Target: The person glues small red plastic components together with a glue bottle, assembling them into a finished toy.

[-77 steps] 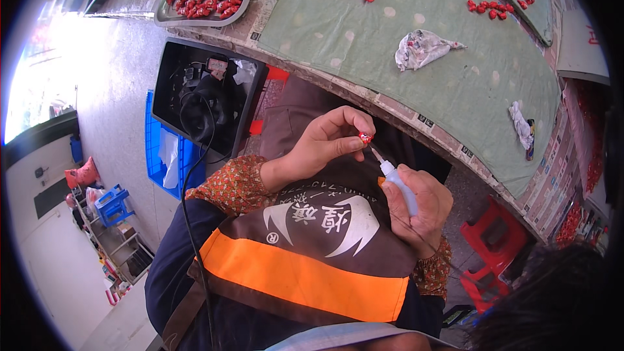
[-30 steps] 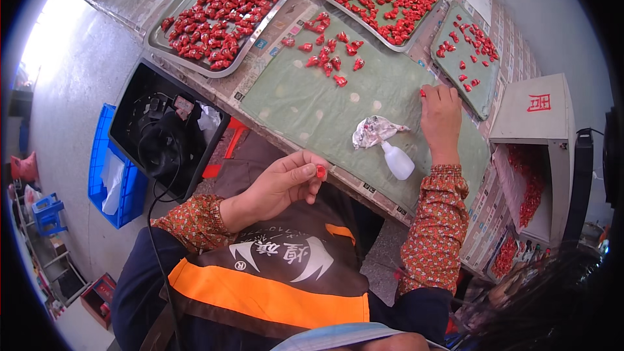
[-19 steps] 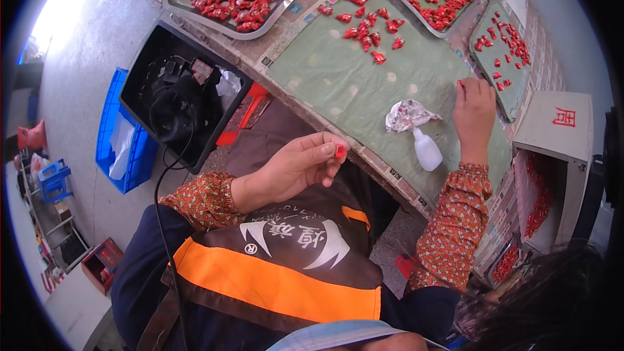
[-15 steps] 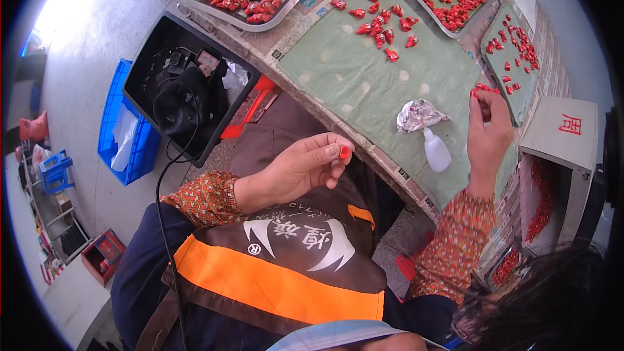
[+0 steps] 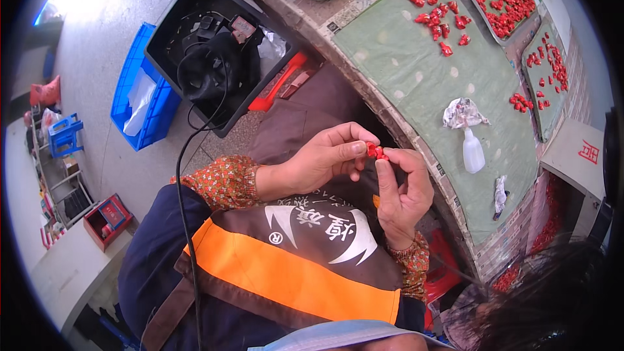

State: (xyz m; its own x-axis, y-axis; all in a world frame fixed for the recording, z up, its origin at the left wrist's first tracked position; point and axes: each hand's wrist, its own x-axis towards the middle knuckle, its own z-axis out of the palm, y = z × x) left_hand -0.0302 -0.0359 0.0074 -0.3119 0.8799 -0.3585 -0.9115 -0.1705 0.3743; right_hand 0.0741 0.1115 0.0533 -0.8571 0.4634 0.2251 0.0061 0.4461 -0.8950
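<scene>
Above my lap, my two hands meet fingertip to fingertip. Between the thumb and fingers of my left hand [image 5: 325,159] is a small red piece [image 5: 371,149]. My right hand [image 5: 404,192] pinches a second small red piece [image 5: 381,154] against it; the fingers partly cover both. On the green mat [image 5: 416,91] to the right lie several larger red pieces [image 5: 437,16], glossy with light marks. A little heap of small red parts [image 5: 520,102] sits near the mat's right side. A white squeeze bottle [image 5: 473,151] lies there against a crumpled, stained cloth [image 5: 464,114].
Trays of red pieces [image 5: 499,0] stand along the table's far side. A smaller green board [image 5: 545,81] carries scattered red parts. At left are a black bin [image 5: 156,49] with a cable and a blue crate [image 5: 120,91]. A crumpled white tube-like item [image 5: 500,196] lies near the mat's edge.
My right hand has come left from the small red heap to my left hand, bringing a small red piece against the one held there. The view has shifted, so the table sits farther right.
</scene>
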